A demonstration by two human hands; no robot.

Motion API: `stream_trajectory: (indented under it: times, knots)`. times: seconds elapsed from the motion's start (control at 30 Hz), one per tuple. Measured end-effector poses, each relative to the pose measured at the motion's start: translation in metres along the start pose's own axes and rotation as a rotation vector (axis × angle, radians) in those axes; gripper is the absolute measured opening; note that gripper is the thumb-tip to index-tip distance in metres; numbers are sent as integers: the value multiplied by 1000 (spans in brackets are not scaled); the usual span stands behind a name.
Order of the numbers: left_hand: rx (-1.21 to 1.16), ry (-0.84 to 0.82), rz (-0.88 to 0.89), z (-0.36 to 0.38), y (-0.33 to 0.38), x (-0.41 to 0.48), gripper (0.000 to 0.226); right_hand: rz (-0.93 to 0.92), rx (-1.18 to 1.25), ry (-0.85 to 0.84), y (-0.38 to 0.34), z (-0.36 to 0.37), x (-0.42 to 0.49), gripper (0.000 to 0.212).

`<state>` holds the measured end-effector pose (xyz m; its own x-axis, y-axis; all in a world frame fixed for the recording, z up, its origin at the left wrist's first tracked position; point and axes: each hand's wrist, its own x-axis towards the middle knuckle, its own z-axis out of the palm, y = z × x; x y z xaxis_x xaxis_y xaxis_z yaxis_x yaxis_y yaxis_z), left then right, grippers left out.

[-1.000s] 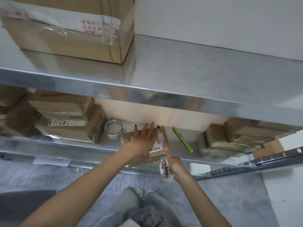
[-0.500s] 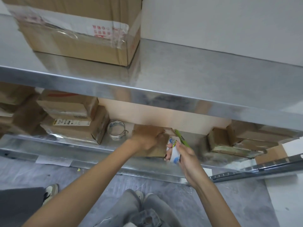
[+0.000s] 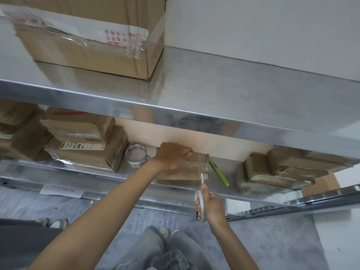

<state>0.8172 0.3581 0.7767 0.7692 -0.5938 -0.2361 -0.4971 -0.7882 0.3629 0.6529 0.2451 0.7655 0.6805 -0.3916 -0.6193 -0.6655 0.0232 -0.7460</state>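
A small cardboard box (image 3: 181, 174) wrapped in clear tape stands on the lower metal shelf (image 3: 109, 193). My left hand (image 3: 171, 155) grips its top from the left, fingers curled over the far edge. My right hand (image 3: 211, 206) is in front of the shelf, below the box's right corner, and holds a narrow white tool (image 3: 200, 201). The tool's thin tip reaches up to a small patterned patch (image 3: 204, 175) on the box's front right corner. What kind of tool it is I cannot tell.
A green pen-like stick (image 3: 219, 173) lies right of the box and a clear tape roll (image 3: 135, 155) left of it. Stacked cartons (image 3: 83, 149) fill the shelf's left, more cartons (image 3: 276, 168) its right. A large carton (image 3: 87, 39) sits on the upper shelf (image 3: 214, 90). Another person's shoe (image 3: 58, 223) is on the floor at left.
My left hand went from lying flat on the box to gripping its top. My right hand rose to the box, then dropped back below its right corner with the white tool.
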Motion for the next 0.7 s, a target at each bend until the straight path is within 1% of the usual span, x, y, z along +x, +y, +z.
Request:
stream_trajectory:
  times: [0.03,0.1,0.23,0.33,0.4,0.47,0.53,0.57,0.63,0.67,0.7]
  knots:
    - [-6,-6,-1,1,0,0,13,-12,-23,24,4,1,2,64]
    - [0,-5,4,1,-2,2,13,-18,-42,42,5,2,6,63]
    - [-32,-59,28,-5,-6,10,32,-33,-77,35,4,4,13,62]
    - [-63,-128,8,-6,-11,21,32,-27,-92,14,1,4,16,61]
    - [-58,-213,-19,-10,-11,29,29,11,-83,1,-3,2,19,60]
    - [-56,-259,-19,-8,-3,35,34,47,-70,-17,-8,2,23,61]
    - [-59,-165,4,2,12,32,41,64,-34,-35,-11,2,25,62]
    - [-21,-66,12,11,19,30,45,69,-23,-41,-11,1,24,61]
    - [164,75,32,24,29,24,62,72,-32,-46,-10,1,20,59]
    - [215,119,32,28,32,22,66,73,-39,-44,-9,1,20,58]
    - [223,146,19,30,32,20,66,76,-34,-42,-7,0,19,58]
